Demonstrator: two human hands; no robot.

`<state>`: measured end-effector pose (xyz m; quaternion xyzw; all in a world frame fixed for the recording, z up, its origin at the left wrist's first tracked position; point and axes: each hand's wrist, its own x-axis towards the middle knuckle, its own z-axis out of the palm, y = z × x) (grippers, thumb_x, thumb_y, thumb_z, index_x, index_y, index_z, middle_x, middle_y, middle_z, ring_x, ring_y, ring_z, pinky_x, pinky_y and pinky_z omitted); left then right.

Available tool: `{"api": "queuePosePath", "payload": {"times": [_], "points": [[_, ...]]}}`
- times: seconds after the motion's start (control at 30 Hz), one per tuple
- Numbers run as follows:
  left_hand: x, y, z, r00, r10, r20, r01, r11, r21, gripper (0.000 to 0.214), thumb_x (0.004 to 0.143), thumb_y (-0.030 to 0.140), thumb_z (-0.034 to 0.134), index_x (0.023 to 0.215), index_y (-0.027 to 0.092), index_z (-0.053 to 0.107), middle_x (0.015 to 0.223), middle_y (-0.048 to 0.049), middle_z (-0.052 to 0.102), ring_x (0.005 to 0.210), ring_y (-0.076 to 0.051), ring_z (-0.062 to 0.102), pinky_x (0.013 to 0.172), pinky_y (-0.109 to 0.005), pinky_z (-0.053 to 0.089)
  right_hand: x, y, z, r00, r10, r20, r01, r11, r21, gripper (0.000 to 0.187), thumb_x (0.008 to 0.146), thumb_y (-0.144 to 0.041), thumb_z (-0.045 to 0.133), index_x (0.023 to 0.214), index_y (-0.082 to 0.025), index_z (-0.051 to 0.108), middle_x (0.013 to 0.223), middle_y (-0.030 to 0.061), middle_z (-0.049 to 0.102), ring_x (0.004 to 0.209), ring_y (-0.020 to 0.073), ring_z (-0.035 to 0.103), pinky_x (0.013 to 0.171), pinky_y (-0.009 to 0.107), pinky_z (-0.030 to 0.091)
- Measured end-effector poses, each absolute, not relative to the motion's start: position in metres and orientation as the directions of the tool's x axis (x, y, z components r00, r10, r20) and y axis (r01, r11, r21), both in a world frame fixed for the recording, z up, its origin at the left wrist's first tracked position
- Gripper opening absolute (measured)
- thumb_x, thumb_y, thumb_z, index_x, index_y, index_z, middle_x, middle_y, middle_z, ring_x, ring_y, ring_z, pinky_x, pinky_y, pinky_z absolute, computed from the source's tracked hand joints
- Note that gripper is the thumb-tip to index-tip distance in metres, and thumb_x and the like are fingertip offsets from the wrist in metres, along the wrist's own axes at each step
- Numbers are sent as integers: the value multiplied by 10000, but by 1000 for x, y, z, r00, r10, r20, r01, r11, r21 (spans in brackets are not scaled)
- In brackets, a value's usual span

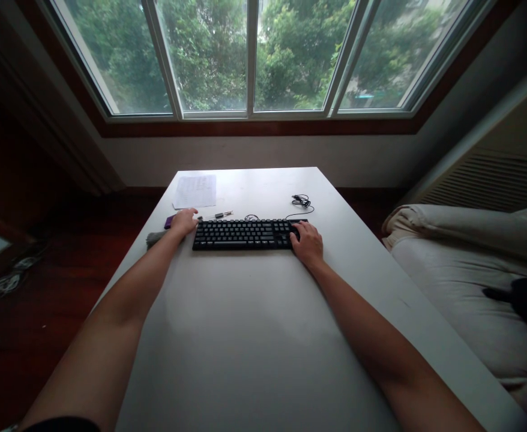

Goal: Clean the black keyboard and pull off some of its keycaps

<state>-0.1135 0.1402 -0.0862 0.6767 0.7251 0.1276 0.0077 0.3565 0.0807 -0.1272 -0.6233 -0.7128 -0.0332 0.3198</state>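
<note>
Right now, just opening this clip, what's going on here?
A person has both hands at a black keyboard on a white table by a window. The right hand lies over the keyboard's right end; the left hand is at its far left corner, though its exact grip is unclear. A coiled cable sits behind the right end, a paper sheet lies farther back on the left, and a grey cloth-like item is beside the left forearm.
</note>
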Motion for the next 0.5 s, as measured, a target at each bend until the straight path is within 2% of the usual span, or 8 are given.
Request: {"api": "queuePosePath", "payload": {"times": [0.13, 0.27, 0.33, 0.4, 0.5], "points": [[-114, 148, -93, -11, 993, 121, 987, -8, 160, 266, 853, 315, 618, 1081, 274, 749, 1133, -81, 688, 1088, -254, 636, 936, -337, 487, 357, 81, -128, -22, 868, 496, 912, 221, -346, 401, 944, -342, 501, 1282, -193, 657, 1405, 131, 572, 1336, 315, 453, 1091, 493, 386], [-107, 154, -88, -76, 990, 117, 983, 55, 176, 161, 836, 346, 647, 924, 264, 754, 1084, -73, 721, 1028, -263, 658, 868, -346, 500, 358, 81, -128, -22, 869, 495, 912, 220, -346, 400, 943, -342, 506, 1285, -200, 656, 1411, 128, 568, 1337, 314, 454, 1089, 491, 387], [-105, 157, -85, -140, 980, 139, 956, 97, 278, 163, 845, 341, 647, 945, 255, 742, 1053, -62, 740, 994, -249, 669, 871, -345, 500, 357, 81, -127, -19, 868, 496, 911, 220, -350, 396, 941, -339, 513, 1283, -203, 657, 1411, 126, 569, 1336, 312, 455, 1085, 487, 389], [-104, 159, -81, -199, 960, 199, 891, 93, 444, 195, 868, 333, 632, 1006, 236, 729, 1028, -58, 751, 962, -223, 678, 874, -330, 504, 357, 81, -126, -16, 870, 493, 909, 218, -356, 390, 938, -334, 521, 1279, -204, 658, 1409, 125, 571, 1337, 309, 456, 1082, 482, 391], [-97, 160, -70, -247, 906, 343, 732, -57, 679, 261, 878, 315, 629, 1095, 195, 708, 1039, -69, 753, 944, -193, 687, 879, -310, 515, 358, 81, -125, -14, 879, 476, 909, 210, -361, 387, 934, -329, 530, 1277, -204, 658, 1408, 125, 570, 1339, 306, 452, 1088, 478, 386]]}}
